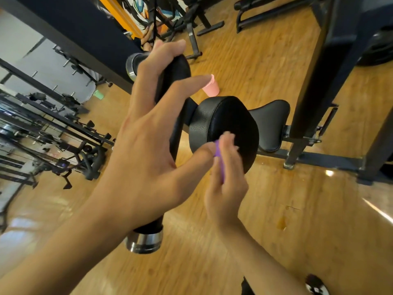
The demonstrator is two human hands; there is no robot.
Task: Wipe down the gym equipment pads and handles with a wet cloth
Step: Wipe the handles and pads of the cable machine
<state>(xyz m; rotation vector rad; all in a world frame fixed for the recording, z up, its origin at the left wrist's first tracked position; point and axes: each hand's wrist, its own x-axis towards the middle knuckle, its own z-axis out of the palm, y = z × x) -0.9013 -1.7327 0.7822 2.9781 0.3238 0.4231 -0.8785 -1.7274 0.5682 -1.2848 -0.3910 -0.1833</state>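
Pinching the purple cloth (218, 149) in your right hand (227, 182), you hold it at seven o'clock on the black pad (230, 118), your left hand (148, 143) spread-fingered.

Our right hand (227, 186) holds a purple cloth (218, 150) against the black pad (234, 118); our left hand (144, 145) spreads open.

Glossy wood floor (276, 241); black cable racks (53, 128) left of left hand (148, 141); dark steel upright (327, 81) right of right hand (225, 179); orange panel (114, 11) beyond.
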